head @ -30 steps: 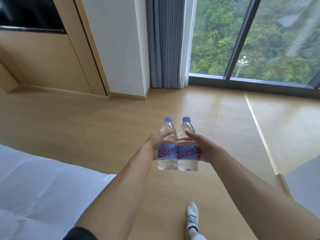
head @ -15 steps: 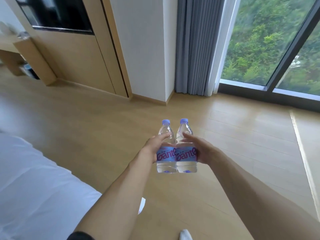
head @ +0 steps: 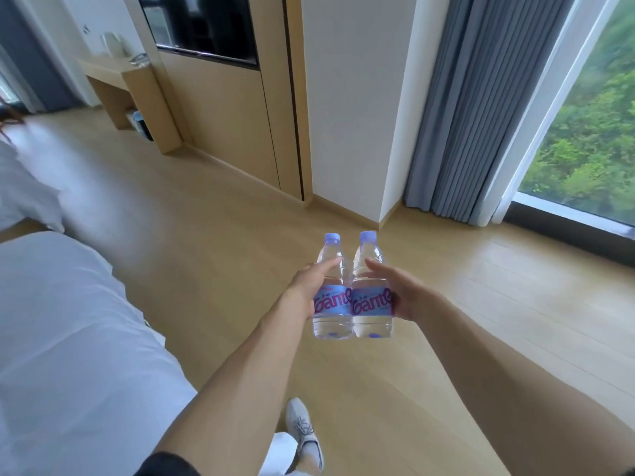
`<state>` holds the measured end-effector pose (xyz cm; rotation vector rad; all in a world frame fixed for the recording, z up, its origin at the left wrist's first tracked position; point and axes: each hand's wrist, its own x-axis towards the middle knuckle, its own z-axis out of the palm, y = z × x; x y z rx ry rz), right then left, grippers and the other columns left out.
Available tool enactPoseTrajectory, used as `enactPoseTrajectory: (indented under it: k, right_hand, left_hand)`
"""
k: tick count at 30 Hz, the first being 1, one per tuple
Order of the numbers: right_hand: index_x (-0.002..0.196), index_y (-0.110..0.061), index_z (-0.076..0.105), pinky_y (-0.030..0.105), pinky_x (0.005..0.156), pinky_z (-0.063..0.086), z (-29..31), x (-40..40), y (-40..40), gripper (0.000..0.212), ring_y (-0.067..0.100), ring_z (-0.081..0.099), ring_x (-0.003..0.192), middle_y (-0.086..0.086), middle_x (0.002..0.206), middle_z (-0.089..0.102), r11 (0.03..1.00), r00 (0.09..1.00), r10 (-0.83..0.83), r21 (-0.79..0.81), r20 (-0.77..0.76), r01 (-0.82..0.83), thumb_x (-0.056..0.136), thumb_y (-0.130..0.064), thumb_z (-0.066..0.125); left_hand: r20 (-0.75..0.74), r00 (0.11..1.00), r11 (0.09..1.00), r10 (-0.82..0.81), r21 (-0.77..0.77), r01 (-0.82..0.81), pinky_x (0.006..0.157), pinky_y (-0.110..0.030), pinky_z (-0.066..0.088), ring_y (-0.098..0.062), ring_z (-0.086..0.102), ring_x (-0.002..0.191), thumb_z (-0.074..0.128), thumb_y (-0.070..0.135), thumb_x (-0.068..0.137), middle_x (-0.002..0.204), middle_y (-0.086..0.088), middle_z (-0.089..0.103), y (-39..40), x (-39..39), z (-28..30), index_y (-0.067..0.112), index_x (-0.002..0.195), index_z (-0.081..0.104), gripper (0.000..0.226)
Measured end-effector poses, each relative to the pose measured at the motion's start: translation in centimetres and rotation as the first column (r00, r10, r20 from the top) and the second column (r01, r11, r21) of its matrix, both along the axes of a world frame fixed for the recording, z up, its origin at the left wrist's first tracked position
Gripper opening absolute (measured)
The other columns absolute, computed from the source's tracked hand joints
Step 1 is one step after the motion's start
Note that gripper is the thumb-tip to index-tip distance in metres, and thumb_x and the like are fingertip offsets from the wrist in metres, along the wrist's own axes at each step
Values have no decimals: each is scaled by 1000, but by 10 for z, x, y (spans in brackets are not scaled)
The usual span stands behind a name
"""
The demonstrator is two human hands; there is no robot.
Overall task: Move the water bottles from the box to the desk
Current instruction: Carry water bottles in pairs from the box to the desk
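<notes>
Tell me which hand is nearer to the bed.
Left. The left hand, gripping the left bottle, is on the side of the bed; the right hand, gripping the right bottle, is farther across.

Clear glossy plastic bottles, smooth satin wood floor.

Dark sleeve, seemingly white shoe

Desk far, blurred, partly cropped
</notes>
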<state>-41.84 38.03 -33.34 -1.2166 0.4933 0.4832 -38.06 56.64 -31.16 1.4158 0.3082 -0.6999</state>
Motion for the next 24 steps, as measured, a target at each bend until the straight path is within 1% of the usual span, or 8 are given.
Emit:
enactPoseTrajectory:
  k: [3,4,8,10,14,16,21,24]
  right_hand:
    - [139,0,53,44,84,60,-8,35,1,71,36,70,103,22,124,69,1000,1000,3,-30,-4,-3,88,-48,70]
    - [139,0,54,45,85,60,-11,48,1,71,36,70,103,22,124,69,999,1000,6,-35,-3,-6,88,-48,70]
    - [123,-5,64,41,73,62,-14,113,-2,66,32,75,91,19,111,74,999,999,27,-17,16,-27,76,-51,75]
    - [115,-8,67,42,74,62,-10,154,-2,62,32,75,92,17,109,75,999,999,34,-34,25,-33,72,-52,77]
    - [110,-12,69,42,75,62,5,239,4,61,32,75,95,16,110,75,996,999,46,-78,23,-44,68,-54,80]
    - [111,-12,69,42,73,62,12,280,12,60,32,75,93,17,110,75,995,998,55,-86,34,-52,68,-53,80]
    - [121,-11,65,42,73,62,11,355,29,68,34,75,96,19,113,74,993,997,83,-78,-3,-83,70,-53,79]
    - [112,-10,66,40,67,61,11,396,34,53,32,76,90,18,105,76,995,997,80,-52,-6,-80,80,-51,75]
  left_hand:
    - [10,1000,1000,6,-10,-6,89,-65,54,-42,72,100,81,39,81,115,-23,71,2,33,-10,12,124,59,56]
    - [9,1000,1000,5,-13,-5,89,-65,54,-42,72,99,81,39,81,114,-23,71,2,46,-12,13,123,59,55]
    - [21,1000,1000,-5,-30,6,88,-65,54,-43,72,98,80,39,82,109,-25,73,1,110,-16,15,123,55,54]
    - [33,999,999,1,-45,0,86,-65,55,-42,72,98,80,38,83,109,-25,73,2,150,-14,14,124,52,55]
    - [37,999,998,9,-62,-7,85,-62,56,-40,74,91,80,37,83,108,-24,73,10,232,-4,14,127,51,58]
    - [47,999,998,1,-70,2,87,-62,56,-40,74,92,79,38,84,107,-24,74,19,274,0,15,128,51,57]
    - [37,999,998,12,-57,-10,90,-64,54,-41,71,102,79,38,83,116,-23,71,34,349,-6,15,128,53,57]
    - [54,998,998,36,-61,-33,91,-64,53,-42,71,104,78,37,83,115,-23,72,38,388,-5,11,127,56,55]
